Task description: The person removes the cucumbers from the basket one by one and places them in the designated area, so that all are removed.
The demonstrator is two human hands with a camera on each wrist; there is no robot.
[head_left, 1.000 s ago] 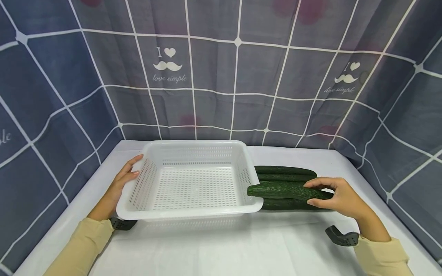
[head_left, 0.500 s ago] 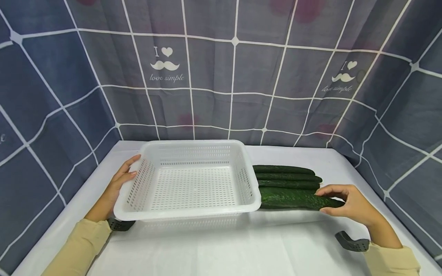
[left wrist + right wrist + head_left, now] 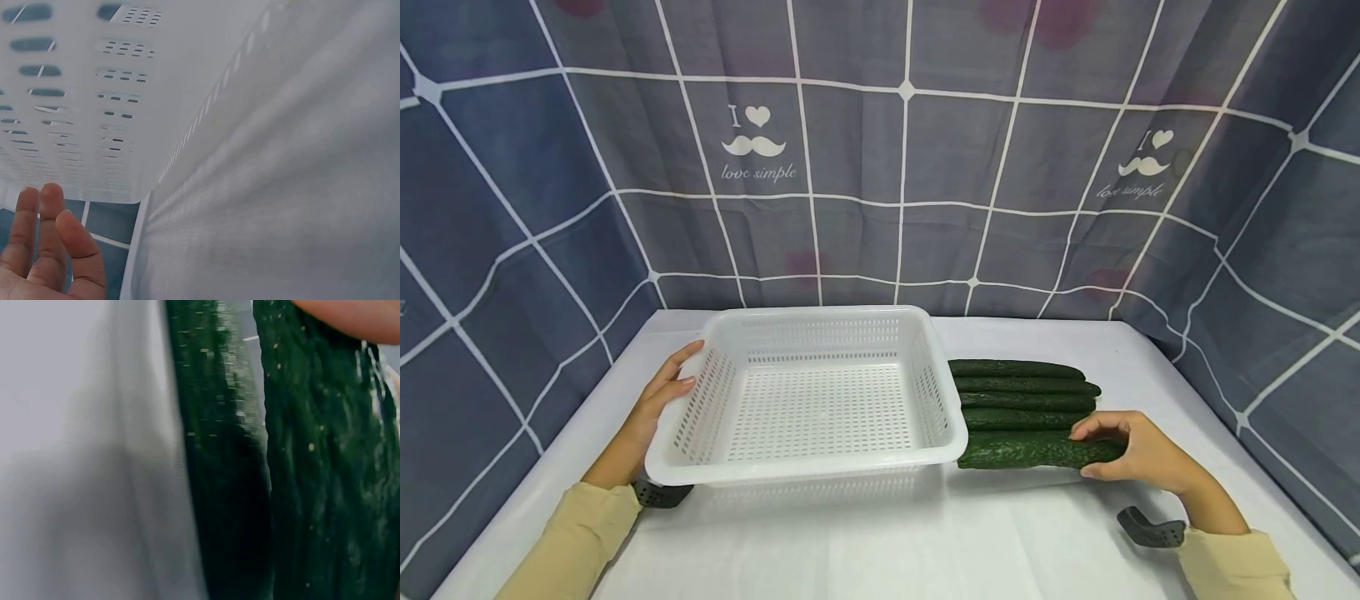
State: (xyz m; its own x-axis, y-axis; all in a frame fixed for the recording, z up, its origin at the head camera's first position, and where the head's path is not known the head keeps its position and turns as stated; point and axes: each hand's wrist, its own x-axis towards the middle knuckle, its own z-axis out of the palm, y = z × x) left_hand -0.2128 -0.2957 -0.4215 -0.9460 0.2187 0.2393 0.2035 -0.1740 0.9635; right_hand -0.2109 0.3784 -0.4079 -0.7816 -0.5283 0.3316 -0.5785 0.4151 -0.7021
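Note:
My right hand [image 3: 1138,450] pinches a dark green cucumber [image 3: 1026,451] near its right end, at the near side of a row of cucumbers. In the right wrist view, a finger [image 3: 359,314] lies on one cucumber [image 3: 325,456], and another cucumber [image 3: 215,425] shows beside it. The other cucumbers [image 3: 1022,402] lie side by side, their left ends close to a white perforated plastic basket [image 3: 808,467]. At that basket's left side, my left hand [image 3: 658,396] touches the outside by the rim. In the left wrist view its fingers [image 3: 49,231] stand fairly straight beside the basket wall.
A white cloth [image 3: 865,542] covers the table. Grey and blue checked curtains [image 3: 857,150] stand behind it and on both sides. Inside the basket, the slotted floor [image 3: 823,408] is visible. A dark strap piece sits at each wrist.
The right hand has carried its cucumber from above the row, with its tip over the basket's right rim, toward the near side of the row. The left hand keeps its place at the basket.

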